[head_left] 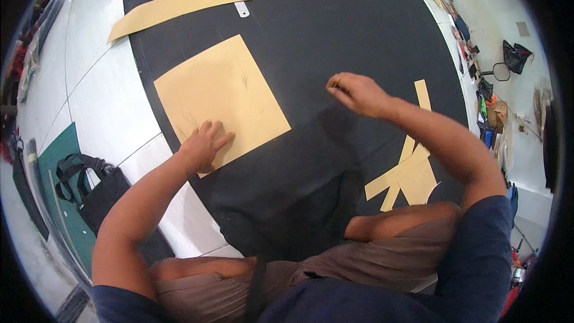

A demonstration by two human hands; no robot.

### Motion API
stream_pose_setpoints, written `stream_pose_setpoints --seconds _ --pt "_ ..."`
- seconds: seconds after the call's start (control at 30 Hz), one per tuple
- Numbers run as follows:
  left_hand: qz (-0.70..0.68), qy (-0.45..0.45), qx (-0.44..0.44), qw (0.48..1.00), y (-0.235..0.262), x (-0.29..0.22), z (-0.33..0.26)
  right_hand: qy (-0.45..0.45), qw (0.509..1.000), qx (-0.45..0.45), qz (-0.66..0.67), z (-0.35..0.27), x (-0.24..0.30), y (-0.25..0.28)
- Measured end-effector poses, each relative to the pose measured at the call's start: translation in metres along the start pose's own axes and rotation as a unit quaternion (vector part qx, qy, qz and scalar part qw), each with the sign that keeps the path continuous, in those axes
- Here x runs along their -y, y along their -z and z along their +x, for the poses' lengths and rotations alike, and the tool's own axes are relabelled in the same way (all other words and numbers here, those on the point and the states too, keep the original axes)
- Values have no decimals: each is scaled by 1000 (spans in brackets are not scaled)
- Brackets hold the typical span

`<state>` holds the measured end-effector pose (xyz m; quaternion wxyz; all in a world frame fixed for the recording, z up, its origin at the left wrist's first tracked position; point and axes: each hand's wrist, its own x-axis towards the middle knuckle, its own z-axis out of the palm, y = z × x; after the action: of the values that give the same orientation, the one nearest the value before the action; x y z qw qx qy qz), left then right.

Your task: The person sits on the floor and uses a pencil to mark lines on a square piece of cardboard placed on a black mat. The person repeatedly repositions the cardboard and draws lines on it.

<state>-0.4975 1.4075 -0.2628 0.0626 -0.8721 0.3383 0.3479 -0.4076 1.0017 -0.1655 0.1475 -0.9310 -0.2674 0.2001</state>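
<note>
In the head view, the left hand [204, 145] lies with fingers spread on the near left part of a tan square card [230, 93], left on a black sheet [335, 36]. The right hand [359, 94] hangs to its right, thumb and fingertips drawn together; whether they pinch anything I cannot tell. The right forearm partly hides overlapping tan strips [382, 184]. Far left, a long tan piece [185, 6] partly covers a metal ruler [241, 9]; near left, a black bag [104, 206] overlaps a green cutting mat [57, 143]
</note>
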Motion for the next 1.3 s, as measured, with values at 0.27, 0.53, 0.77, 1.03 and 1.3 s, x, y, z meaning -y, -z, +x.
stream_pose_setpoints --seconds 0.27,0.53,0.77,1.03,1.3 --pt "-147 137 -44 979 27 -37 32 46 999 6 27 28 -17 6" --pt "-226 291 -92 925 35 -57 59 129 982 -51 130 142 -24 -64" --pt "-179 350 -120 912 32 -73 70 139 957 -141 210 251 -18 -71" --pt "-201 382 -160 888 33 -82 76 127 960 -178 178 273 -16 -79" --pt "-207 414 -129 877 40 -89 81 164 962 -185 113 279 -18 -83"
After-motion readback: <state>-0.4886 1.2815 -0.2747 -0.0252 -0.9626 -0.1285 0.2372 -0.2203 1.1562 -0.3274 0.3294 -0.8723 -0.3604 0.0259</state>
